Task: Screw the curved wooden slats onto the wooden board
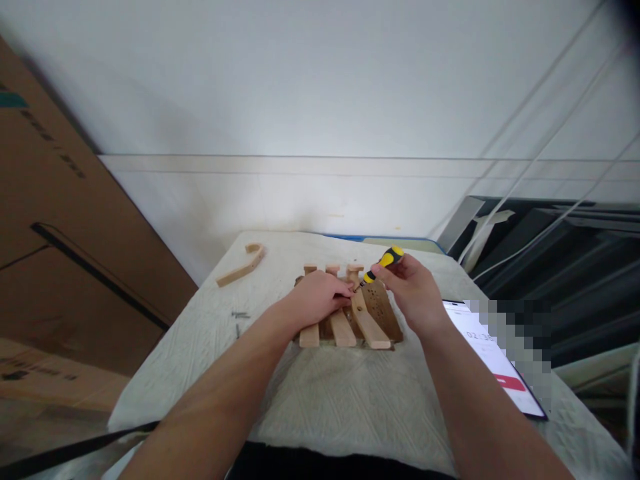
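Note:
My right hand grips a screwdriver by its yellow and black handle. Its shaft slants down to the left, with the tip at the rightmost of three wooden hooks. These pale hooks lie side by side across a brown wooden board. Over the left and middle hooks rests my left hand, its fingers closed together beside the screwdriver tip. What those fingers pinch, if anything, is hidden. A round hole shows in the rightmost hook below the tip.
A loose wooden hook lies at the table's back left, with several screws nearer me. A phone showing a timer lies right of my right forearm. The cloth-covered table meets a white wall; a large cardboard box stands left.

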Motion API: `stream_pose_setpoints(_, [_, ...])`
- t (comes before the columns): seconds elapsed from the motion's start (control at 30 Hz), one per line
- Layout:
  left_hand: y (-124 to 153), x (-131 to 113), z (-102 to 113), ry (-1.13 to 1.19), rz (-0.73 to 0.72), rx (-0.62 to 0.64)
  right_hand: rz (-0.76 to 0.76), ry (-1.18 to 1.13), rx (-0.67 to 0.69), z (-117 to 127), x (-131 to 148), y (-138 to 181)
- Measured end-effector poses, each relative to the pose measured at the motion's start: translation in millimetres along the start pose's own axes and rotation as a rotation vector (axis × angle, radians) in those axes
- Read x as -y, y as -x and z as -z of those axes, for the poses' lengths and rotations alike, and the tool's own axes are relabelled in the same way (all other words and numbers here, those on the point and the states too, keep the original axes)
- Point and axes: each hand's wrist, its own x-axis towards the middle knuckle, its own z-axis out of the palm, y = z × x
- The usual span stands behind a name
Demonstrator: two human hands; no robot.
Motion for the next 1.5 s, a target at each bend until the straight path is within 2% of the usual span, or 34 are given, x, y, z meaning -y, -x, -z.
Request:
stream_pose_setpoints(0.1, [-1,2,-1,0.004,0.003,-0.004,-0.003,0.041,-0.057,0,-2,-1])
stream_pose_setpoints(0.23, [-1,2,-2,0.009,0.016,-0.006,0.012,-0.085,0.059,2,-4,-2])
stream_pose_setpoints(0.37, [0,0,0,-0.003,0.017,0.013,-0.006,0.061,-0.041,5,-6,-3])
stream_pose_setpoints(0.5, [-1,-2,1,-0.032,0.036,0.021,0.046,-0.053,0.075,5,-4,-3])
stream_pose_setpoints(0.67, [0,0,-1,0.015,0.024,-0.01,0.024,0.057,-0.073,2,-5,-4])
stream_pose_setpoints(0.8, [0,2,-2,0.043,0.023,-0.025,0.05,-0.064,-0.013,0,-6,-4])
stream_pose_setpoints(0.93, [0,2,-2,0.051,0.02,-0.021,0.025,-0.13,-0.026,2,0,-1])
stream_pose_setpoints(1.37, [0,2,-2,0.053,0.016,-0.02,0.059,-0.071,0.005,3,-2,0])
stream_pose_setpoints(1.5, [0,4,-3,0.052,0.007,-0.02,0.076,0.028,0.015,3,-2,-1])
